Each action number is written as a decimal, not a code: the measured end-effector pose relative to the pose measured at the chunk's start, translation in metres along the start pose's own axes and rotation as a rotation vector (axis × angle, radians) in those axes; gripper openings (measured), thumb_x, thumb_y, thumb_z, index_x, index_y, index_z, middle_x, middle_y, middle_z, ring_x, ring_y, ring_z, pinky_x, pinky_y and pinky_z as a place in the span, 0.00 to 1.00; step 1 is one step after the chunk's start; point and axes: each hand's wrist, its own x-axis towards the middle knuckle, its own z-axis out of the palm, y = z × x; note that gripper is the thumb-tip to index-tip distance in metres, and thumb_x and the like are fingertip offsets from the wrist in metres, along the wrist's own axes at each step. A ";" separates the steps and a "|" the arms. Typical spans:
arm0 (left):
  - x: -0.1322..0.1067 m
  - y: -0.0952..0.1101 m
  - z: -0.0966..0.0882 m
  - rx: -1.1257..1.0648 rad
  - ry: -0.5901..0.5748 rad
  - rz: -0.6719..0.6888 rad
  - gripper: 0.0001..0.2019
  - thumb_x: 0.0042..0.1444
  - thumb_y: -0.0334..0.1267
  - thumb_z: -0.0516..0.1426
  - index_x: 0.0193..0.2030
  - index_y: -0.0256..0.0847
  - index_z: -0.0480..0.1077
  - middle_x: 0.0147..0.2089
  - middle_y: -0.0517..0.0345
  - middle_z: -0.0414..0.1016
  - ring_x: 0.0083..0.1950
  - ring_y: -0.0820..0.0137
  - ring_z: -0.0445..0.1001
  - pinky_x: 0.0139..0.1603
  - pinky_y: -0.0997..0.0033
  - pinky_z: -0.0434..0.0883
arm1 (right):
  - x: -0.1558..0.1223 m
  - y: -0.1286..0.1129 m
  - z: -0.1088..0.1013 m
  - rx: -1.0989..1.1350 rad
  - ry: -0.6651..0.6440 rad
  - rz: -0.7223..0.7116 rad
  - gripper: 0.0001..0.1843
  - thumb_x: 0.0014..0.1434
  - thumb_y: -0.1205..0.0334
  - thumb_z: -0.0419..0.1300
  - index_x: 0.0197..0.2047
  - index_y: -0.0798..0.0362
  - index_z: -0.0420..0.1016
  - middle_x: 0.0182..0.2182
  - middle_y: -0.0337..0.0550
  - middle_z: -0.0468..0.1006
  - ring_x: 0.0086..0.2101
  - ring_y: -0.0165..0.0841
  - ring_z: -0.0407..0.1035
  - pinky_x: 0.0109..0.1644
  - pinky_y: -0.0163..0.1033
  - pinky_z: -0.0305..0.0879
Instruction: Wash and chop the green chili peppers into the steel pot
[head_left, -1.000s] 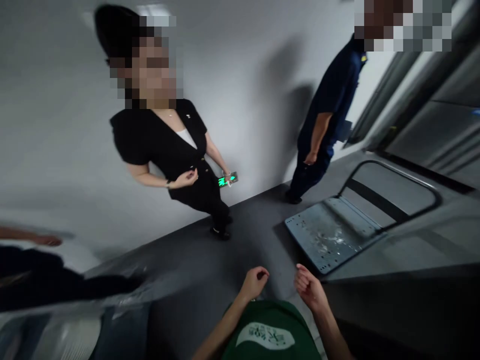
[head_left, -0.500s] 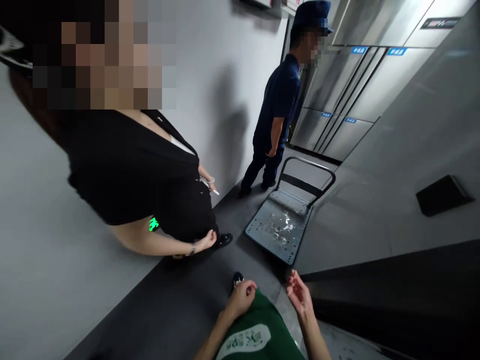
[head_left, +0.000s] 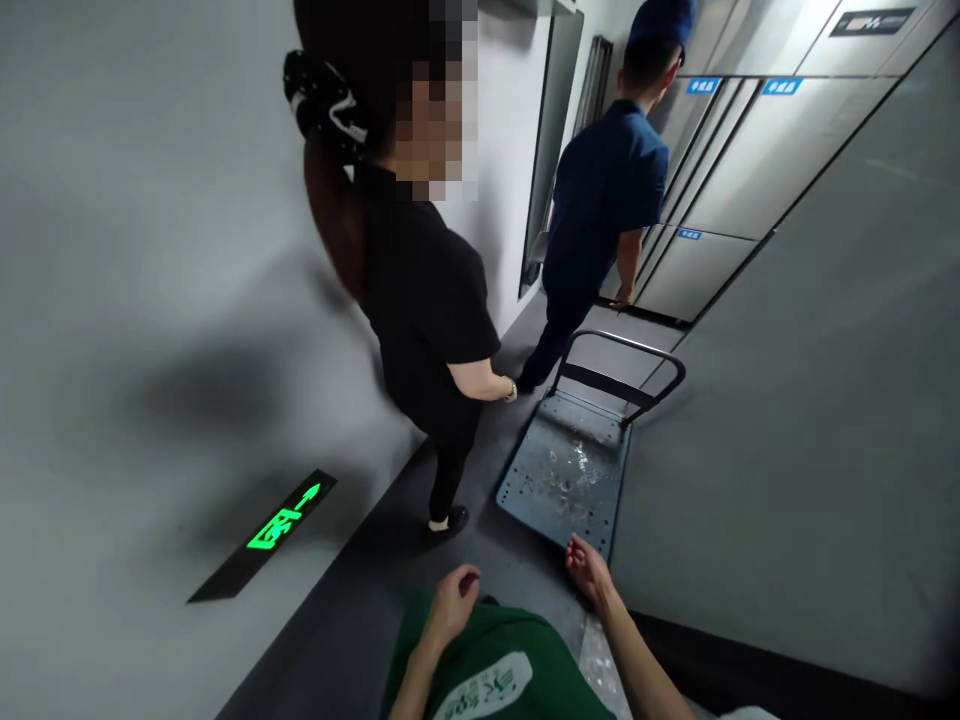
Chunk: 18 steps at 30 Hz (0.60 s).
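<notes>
Low in the view, my left hand [head_left: 454, 602] hangs in front of a green apron [head_left: 536, 635] with a pale printed patch. Its fingers are loosely bent, with a gap by the thumb and nothing seen in them. My right hand [head_left: 587, 570] is also empty, its fingers relaxed and slightly parted. Just beyond it stands a flat platform trolley [head_left: 536, 465] with an upright bar handle. The right hand overlaps the near edge of the trolley's deck; whether they touch, I cannot tell. Wet-looking shiny patches and small holes mark the deck.
A person in black [head_left: 427, 300] walks ahead along the left wall; farther on is a person in dark blue [head_left: 600, 190]. Steel cabinets [head_left: 810, 160] with blue labels stand at the back. A green lit exit sign [head_left: 281, 530] is on the left wall. A grey wall [head_left: 787, 450] borders the right.
The person in black has moved forward and turned away, uncovering the exit sign. The person in blue is farther along, back turned. My left hand has shifted left; the right is nearer the trolley's edge.
</notes>
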 end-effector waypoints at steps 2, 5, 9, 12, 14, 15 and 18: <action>0.028 0.000 -0.012 0.009 -0.018 -0.006 0.11 0.55 0.40 0.55 0.40 0.40 0.76 0.42 0.49 0.82 0.45 0.62 0.80 0.50 0.67 0.74 | 0.015 0.008 0.022 0.033 0.069 0.081 0.18 0.46 0.62 0.74 0.24 0.53 0.67 0.19 0.35 0.72 0.18 0.24 0.67 0.22 0.27 0.65; 0.077 0.003 -0.040 0.027 -0.041 0.011 0.11 0.55 0.41 0.55 0.39 0.41 0.76 0.42 0.50 0.82 0.45 0.62 0.80 0.52 0.66 0.74 | 0.038 0.027 0.045 0.040 0.104 0.082 0.19 0.42 0.62 0.75 0.23 0.53 0.66 0.18 0.36 0.71 0.18 0.25 0.67 0.22 0.28 0.65; 0.158 0.014 -0.095 0.058 -0.105 0.058 0.12 0.54 0.43 0.56 0.40 0.40 0.76 0.42 0.49 0.82 0.46 0.61 0.80 0.52 0.64 0.74 | 0.061 0.057 0.056 0.027 0.264 0.057 0.20 0.37 0.59 0.74 0.19 0.50 0.64 0.15 0.37 0.69 0.15 0.30 0.66 0.20 0.33 0.65; 0.225 0.029 -0.145 0.114 -0.156 0.088 0.12 0.54 0.42 0.56 0.39 0.41 0.77 0.42 0.50 0.83 0.46 0.60 0.80 0.52 0.64 0.74 | 0.070 0.073 0.075 0.057 0.442 0.089 0.18 0.36 0.57 0.71 0.17 0.49 0.63 0.15 0.40 0.71 0.15 0.32 0.67 0.18 0.33 0.64; 0.270 0.043 -0.175 0.160 -0.184 0.117 0.11 0.54 0.41 0.55 0.38 0.41 0.77 0.41 0.50 0.83 0.46 0.60 0.80 0.52 0.64 0.73 | 0.072 0.075 0.101 0.084 0.514 0.094 0.18 0.36 0.56 0.69 0.17 0.48 0.61 0.14 0.40 0.70 0.15 0.33 0.67 0.18 0.34 0.65; 0.293 0.052 -0.187 0.187 -0.205 0.134 0.11 0.53 0.40 0.55 0.37 0.41 0.77 0.41 0.50 0.83 0.46 0.60 0.80 0.52 0.64 0.73 | 0.073 0.072 0.117 0.099 0.538 0.079 0.19 0.35 0.56 0.70 0.17 0.48 0.61 0.14 0.39 0.70 0.15 0.33 0.67 0.19 0.34 0.66; 0.358 0.080 -0.208 0.272 -0.311 0.180 0.11 0.53 0.39 0.54 0.36 0.40 0.77 0.39 0.50 0.82 0.44 0.61 0.80 0.50 0.65 0.73 | 0.078 0.052 0.171 0.159 0.580 0.005 0.23 0.30 0.56 0.74 0.20 0.48 0.62 0.14 0.36 0.68 0.16 0.32 0.68 0.21 0.34 0.69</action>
